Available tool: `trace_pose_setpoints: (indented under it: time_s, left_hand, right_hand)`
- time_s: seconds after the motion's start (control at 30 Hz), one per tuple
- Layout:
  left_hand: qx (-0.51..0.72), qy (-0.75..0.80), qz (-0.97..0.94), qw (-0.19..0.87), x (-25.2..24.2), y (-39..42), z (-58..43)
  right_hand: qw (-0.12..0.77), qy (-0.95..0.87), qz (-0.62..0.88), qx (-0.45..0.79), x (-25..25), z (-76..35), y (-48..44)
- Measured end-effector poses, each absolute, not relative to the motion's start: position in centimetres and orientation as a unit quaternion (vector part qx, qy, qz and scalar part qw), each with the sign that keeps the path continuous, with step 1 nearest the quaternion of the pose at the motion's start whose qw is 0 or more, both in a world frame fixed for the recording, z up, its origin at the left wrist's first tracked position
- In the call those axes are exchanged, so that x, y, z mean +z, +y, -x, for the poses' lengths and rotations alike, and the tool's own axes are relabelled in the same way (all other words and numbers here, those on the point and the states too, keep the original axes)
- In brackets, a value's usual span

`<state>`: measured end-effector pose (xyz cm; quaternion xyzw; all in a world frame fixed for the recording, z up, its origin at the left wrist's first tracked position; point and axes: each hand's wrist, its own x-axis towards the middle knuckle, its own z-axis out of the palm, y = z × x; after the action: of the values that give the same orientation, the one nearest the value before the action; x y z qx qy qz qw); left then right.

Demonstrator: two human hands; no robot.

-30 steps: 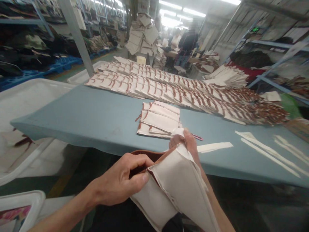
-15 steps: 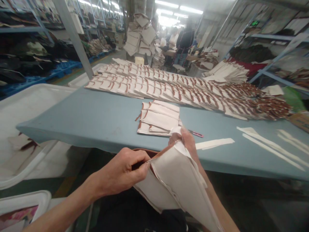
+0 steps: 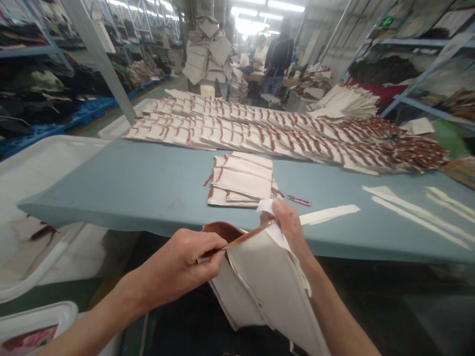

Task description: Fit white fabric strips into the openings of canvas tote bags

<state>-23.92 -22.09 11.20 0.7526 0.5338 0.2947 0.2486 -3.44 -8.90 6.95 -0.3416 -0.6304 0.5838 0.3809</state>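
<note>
Held up in front of my lap is a cream cloth bag (image 3: pixel 265 277) with brown edging and seams along its sides. My left hand (image 3: pixel 196 254) pinches its brown upper edge between thumb and fingers. At the far upper corner my right hand (image 3: pixel 287 220) grips the same bag, together with a white strip (image 3: pixel 264 205) that sticks out past the fingers. A brown inner face shows between the hands, where the edges part. Just beyond, a small stack of similar cream pieces (image 3: pixel 245 178) lies on the blue-covered table (image 3: pixel 163 183).
Pink-handled thread snips (image 3: pixel 299 200) lie right of the stack. Loose cream strips (image 3: pixel 330 214) are spread further right. Long overlapping rows of brown-edged pieces (image 3: pixel 237 131) span the table's back. A white bin (image 3: pixel 55 163) stands at left. A person (image 3: pixel 278 59) stands in the background.
My left hand has moved slightly left and the bag's upper edge has spread, showing more of the brown inner face. Both hands keep their hold. The view has shifted a little.
</note>
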Motion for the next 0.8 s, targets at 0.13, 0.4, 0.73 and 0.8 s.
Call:
trace_pose_setpoints:
  time_s: [0.13,0.4,0.73,0.8]
  left_hand:
    - [0.332,0.520,-0.781,0.097,11.1,-22.1,23.5]
    - [0.269,0.491,-0.828,0.033,13.5,-21.5,22.3]
    - [0.224,0.516,-0.827,-0.013,14.0,-22.9,23.1]
    - [0.236,0.484,-0.843,0.011,13.8,-22.9,23.6]
  right_hand:
    - [0.312,-0.704,0.314,0.556,9.3,1.5,-8.3]
    - [0.282,-0.905,0.215,0.234,14.3,4.1,-11.2]
    - [0.328,-0.872,0.185,0.312,12.2,6.5,-11.8]
    - [0.314,-0.850,0.193,0.376,12.5,6.4,-11.9]
